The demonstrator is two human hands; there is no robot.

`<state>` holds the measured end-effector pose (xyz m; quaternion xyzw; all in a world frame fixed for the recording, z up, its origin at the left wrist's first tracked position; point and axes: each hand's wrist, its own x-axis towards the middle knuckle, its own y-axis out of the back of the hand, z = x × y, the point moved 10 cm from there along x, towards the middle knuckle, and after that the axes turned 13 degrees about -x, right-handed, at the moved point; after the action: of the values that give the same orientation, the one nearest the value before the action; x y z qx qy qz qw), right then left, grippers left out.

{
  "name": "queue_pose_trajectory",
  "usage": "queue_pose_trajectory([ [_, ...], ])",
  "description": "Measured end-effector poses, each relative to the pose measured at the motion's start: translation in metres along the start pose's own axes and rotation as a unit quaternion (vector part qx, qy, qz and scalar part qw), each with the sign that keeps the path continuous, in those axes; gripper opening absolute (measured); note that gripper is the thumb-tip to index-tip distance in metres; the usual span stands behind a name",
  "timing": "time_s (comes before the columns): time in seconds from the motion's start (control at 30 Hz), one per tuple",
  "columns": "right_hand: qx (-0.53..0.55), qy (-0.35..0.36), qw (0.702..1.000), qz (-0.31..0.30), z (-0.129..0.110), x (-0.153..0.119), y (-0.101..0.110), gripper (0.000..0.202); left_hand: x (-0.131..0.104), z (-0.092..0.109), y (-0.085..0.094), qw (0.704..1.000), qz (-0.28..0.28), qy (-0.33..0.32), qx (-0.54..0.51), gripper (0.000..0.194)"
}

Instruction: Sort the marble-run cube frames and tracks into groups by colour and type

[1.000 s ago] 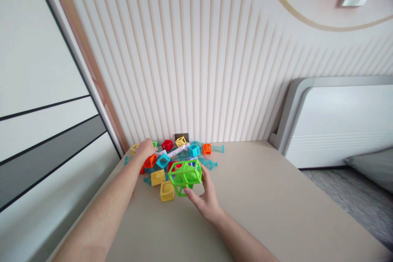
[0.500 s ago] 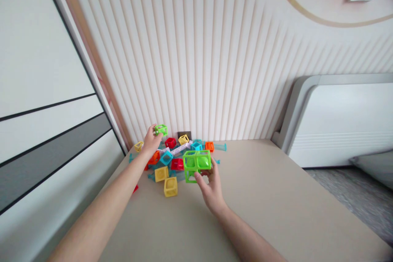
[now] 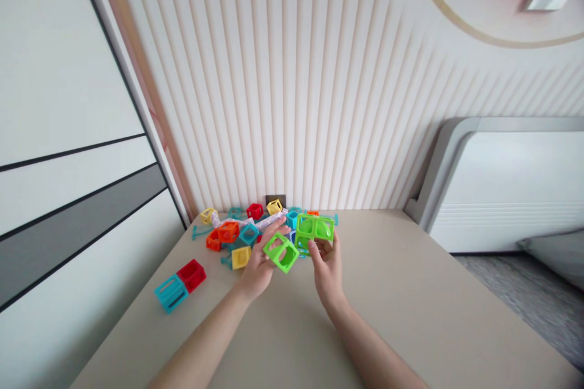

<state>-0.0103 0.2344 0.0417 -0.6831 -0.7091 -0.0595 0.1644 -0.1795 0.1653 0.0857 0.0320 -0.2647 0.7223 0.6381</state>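
My left hand [image 3: 258, 270] is closed around a green open-frame cube block [image 3: 281, 253], tilted with two windowed faces showing. Just right of it, my right hand [image 3: 329, 267] grips a joined piece of several green cube blocks [image 3: 316, 228], thumb in front and fingers behind. The two green pieces are very close; whether they touch I cannot tell. Both are held above the table. Behind my left hand lies a yellow cube block [image 3: 241, 258], and other blocks there are partly hidden by my hands.
A pile of red, orange, blue and yellow blocks, with a teal block [image 3: 249, 233] and pale lilac strips [image 3: 270, 220], lies against the ribbed wall [image 3: 292, 85]. A joined red [image 3: 191, 275] and blue block [image 3: 171, 293] rest at the table's left. A grey-white headboard [image 3: 515, 182] stands right.
My left hand has come back from the far left of the pile, bringing the green cube block beside the right hand's piece. My right hand has shifted slightly right and up.
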Motion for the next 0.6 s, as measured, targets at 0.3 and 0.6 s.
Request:
queue_pose_trajectory([
  [0.3,0.010,0.019,0.994,-0.111,-0.008,-0.010,-0.023,0.070,-0.028,-0.016,-0.023,0.998,-0.035,-0.027,0.045,0.035],
  [0.6,-0.037,0.032,0.987,-0.151,-0.002,-0.014,-0.028,0.051,-0.032,-0.025,-0.010,1.000,0.013,0.003,0.018,0.034],
])
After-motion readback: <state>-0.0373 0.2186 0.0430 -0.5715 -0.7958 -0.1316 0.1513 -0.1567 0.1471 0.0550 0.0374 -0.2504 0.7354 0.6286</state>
